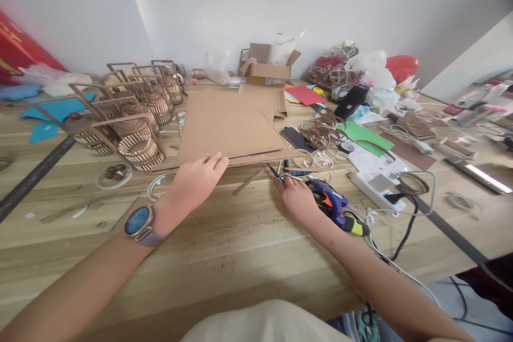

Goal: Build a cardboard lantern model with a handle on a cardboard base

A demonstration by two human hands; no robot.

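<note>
My left hand, with a watch on its wrist, lies on the front edge of a stack of brown cardboard. Its fingers stretch out over the cardboard; the thumb is hidden. To the right, my right hand is low over the table, fingers curled round a thin black pen-like tool. That tool's far tip points toward the cardboard's front edge. Just right of this hand lies a blue glue gun with an orange trigger. A narrow cardboard strip lies between my hands.
Several woven baskets with tall handles stand at the left. A ring with brown beads lies in front of them. Coiled strips, green paper and a white power strip with cords crowd the right. An open carton stands behind.
</note>
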